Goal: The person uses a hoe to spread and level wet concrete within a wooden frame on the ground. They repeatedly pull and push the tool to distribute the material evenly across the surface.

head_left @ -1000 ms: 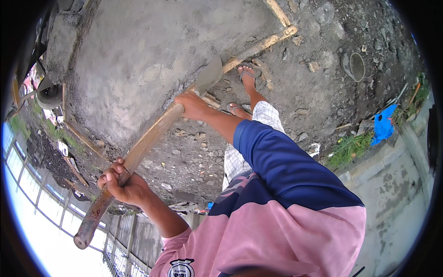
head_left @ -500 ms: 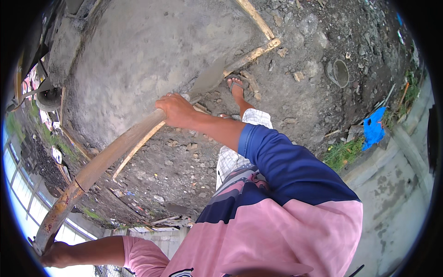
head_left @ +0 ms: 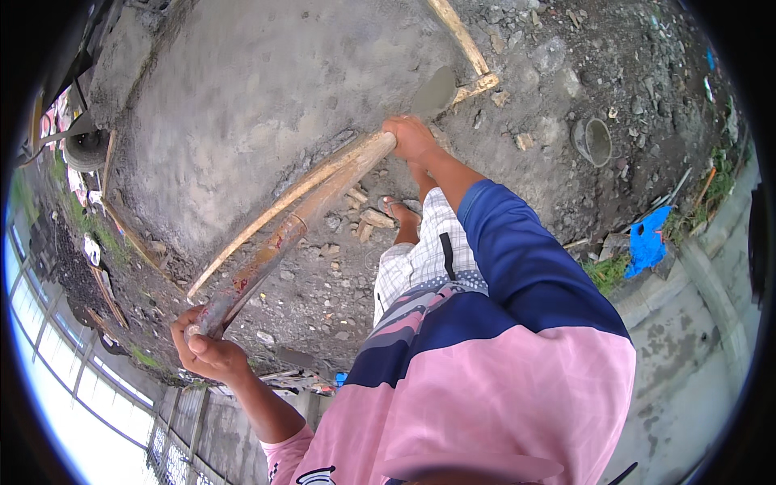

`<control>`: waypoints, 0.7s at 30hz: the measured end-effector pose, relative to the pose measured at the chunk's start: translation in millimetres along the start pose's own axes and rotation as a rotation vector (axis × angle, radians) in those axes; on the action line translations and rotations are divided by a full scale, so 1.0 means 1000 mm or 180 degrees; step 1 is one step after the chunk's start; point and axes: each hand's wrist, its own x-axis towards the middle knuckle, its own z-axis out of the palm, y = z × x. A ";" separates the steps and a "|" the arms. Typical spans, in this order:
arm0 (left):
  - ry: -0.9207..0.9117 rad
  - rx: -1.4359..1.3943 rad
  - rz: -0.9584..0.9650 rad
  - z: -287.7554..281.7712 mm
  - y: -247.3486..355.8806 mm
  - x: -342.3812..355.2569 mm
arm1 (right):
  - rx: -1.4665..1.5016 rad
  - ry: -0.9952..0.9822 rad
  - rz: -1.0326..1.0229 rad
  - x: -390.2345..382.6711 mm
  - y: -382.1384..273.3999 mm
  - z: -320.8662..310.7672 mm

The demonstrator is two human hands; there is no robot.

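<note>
A shovel (head_left: 338, 186) slants across the view in front of me, with a wooden shaft and a worn, rust-stained upper end. Around its top grip my left hand (head_left: 208, 347) is closed, low on the left. My right hand (head_left: 412, 139) wraps the lower shaft, above the blade. The grey blade (head_left: 436, 90) rests over the edge of the wet concrete (head_left: 275, 89), by the corner of a wooden form. One form board (head_left: 275, 206) runs alongside the shaft; another board (head_left: 459, 32) goes away from the corner.
Rubble and stones (head_left: 376, 218) cover the ground around my feet. At the right lie a bucket (head_left: 598, 142) and a blue plastic sheet (head_left: 648, 241). A tyre (head_left: 86, 150) stands far left, past more boards. A concrete wall (head_left: 679, 356) rises at the lower right.
The blade has moved right and away, toward the form corner. My right hand has gone right and farther out with it; my left hand has swung in from the lower left, still gripping.
</note>
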 end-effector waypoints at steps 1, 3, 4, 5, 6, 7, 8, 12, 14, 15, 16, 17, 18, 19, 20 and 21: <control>0.0078 0.0142 0.0075 -0.006 -0.003 -0.009 | -0.0065 -0.0146 0.0155 -0.001 -0.007 -0.003; 0.0013 0.0238 0.0235 -0.018 -0.005 -0.014 | -0.0187 -0.0316 0.0436 0.003 -0.027 -0.008; 0.0006 0.0051 0.0263 -0.024 -0.002 -0.009 | -0.0103 -0.0034 0.0262 0.008 -0.038 -0.010; 0.0310 0.0038 0.0266 -0.028 0.002 0.000 | -0.0073 0.0034 0.0288 0.013 -0.050 -0.008; 0.0561 0.0048 0.0003 -0.034 0.008 0.012 | -0.0035 0.0094 0.0315 0.018 -0.062 -0.003; 0.0558 -0.0146 -0.0235 -0.042 0.017 0.030 | 0.0054 0.0224 0.0297 0.024 -0.070 0.002; 0.0642 -0.0044 -0.0648 -0.052 0.028 0.047 | 0.0135 0.0360 0.0274 0.029 -0.076 0.010; 0.0407 -0.0132 0.0092 -0.023 0.062 0.074 | 0.0505 0.0950 0.0411 0.024 -0.064 0.040; -0.0019 -0.0085 0.1139 0.012 0.067 0.054 | 0.0365 0.1168 0.1169 0.007 -0.047 0.049; -0.0378 0.0072 0.1778 0.024 0.069 0.039 | 0.0321 0.1199 0.1649 -0.002 -0.039 0.051; -0.0538 -0.0164 0.2134 0.023 0.071 0.024 | 0.1245 0.1300 0.1989 -0.011 -0.033 0.055; -0.0932 -0.0189 0.2385 0.021 0.072 0.008 | 0.2203 0.1184 0.2499 -0.017 -0.028 0.055; -0.0957 -0.0252 0.2607 0.023 0.071 -0.004 | 0.3189 0.1193 0.2950 -0.023 -0.028 0.059; -0.1146 -0.0197 0.2755 0.019 0.069 -0.016 | 0.4277 0.1002 0.3330 -0.025 -0.027 0.061; -0.1208 -0.0225 0.2717 0.015 0.065 -0.025 | 0.5389 0.1019 0.3567 -0.024 -0.032 0.067; -0.1221 -0.0265 0.2696 0.012 0.059 -0.032 | 0.6683 0.0887 0.3410 -0.020 -0.035 0.071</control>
